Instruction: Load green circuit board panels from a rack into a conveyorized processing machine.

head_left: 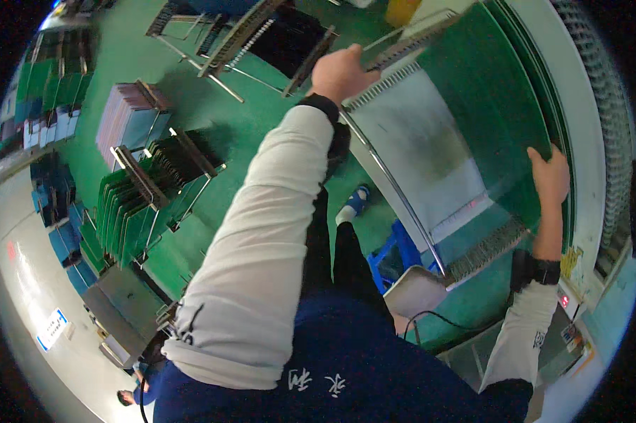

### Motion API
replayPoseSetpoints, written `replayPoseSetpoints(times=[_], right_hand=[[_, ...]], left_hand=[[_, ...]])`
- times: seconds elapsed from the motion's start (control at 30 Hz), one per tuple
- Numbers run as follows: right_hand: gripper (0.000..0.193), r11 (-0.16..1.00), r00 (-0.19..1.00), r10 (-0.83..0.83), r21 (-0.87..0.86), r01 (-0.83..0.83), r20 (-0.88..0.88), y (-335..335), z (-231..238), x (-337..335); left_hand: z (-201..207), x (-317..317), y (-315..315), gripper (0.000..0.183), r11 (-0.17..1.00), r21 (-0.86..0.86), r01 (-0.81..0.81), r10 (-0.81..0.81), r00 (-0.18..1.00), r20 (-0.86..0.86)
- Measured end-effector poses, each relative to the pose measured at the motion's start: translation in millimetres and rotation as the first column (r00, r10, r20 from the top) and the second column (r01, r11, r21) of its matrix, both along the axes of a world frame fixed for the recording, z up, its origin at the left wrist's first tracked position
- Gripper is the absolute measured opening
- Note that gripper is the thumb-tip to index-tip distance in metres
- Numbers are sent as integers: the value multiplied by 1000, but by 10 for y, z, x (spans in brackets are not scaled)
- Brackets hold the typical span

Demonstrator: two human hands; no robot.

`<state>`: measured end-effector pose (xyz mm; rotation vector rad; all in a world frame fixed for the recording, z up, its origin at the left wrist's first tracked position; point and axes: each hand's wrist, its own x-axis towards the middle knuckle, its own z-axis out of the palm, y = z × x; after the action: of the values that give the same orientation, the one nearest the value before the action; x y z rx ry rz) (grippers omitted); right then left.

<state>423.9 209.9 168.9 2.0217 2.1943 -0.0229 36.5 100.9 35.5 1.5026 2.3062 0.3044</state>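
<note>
A metal rack (pixel 385 169) with toothed side bars stands before me, holding several thin green panels (pixel 473 77) on edge. A pale, see-through sheet area (pixel 420 127) shows between the bars, partly blurred. My left hand (pixel 341 74) is closed at the rack's upper left corner, by the toothed bar; its fingertips are partly hidden. Over on the right, my right hand (pixel 549 176) has its thumb and fingers closed at the right edge of a green panel. The lower toothed bar (pixel 487 250) lies left of my right wrist.
More racks with dark panels (pixel 290 53) and green panels (pixel 124 211) stand on the green floor. A blue stool (pixel 395 257) and a pale seat (pixel 417 292) are below the rack. A white machine (pixel 579 92) borders the right side. Another person (pixel 131 395) is at lower left.
</note>
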Motion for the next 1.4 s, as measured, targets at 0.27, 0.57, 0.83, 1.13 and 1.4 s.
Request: replayPoseSetpoints(times=[0.27, 0.57, 0.83, 1.13, 1.4], right_hand=[[53, 1000, 1000, 2, 9, -2, 25, 170, -184, 283], [58, 996, 996, 66, 54, -69, 68, 198, -182, 233], [58, 995, 996, 90, -41, -90, -5, 189, -84, 178], [49, 995, 995, 101, 17, -101, 20, 87, -14, 68], [45, 995, 999, 35, -89, -36, -13, 39, 37, 31]], left_hand=[[-43, 34, 13, 55, 998, 57, -15, 14, 1000, 21], [328, 69, 66, 74, 992, -120, 37, -23, 994, 111], [302, 105, 37, 72, 999, -30, 43, -41, 997, 61], [316, 99, 56, 69, 999, -40, 37, -31, 989, 142], [363, 129, 96, 70, 989, -151, -6, 25, 992, 121]])
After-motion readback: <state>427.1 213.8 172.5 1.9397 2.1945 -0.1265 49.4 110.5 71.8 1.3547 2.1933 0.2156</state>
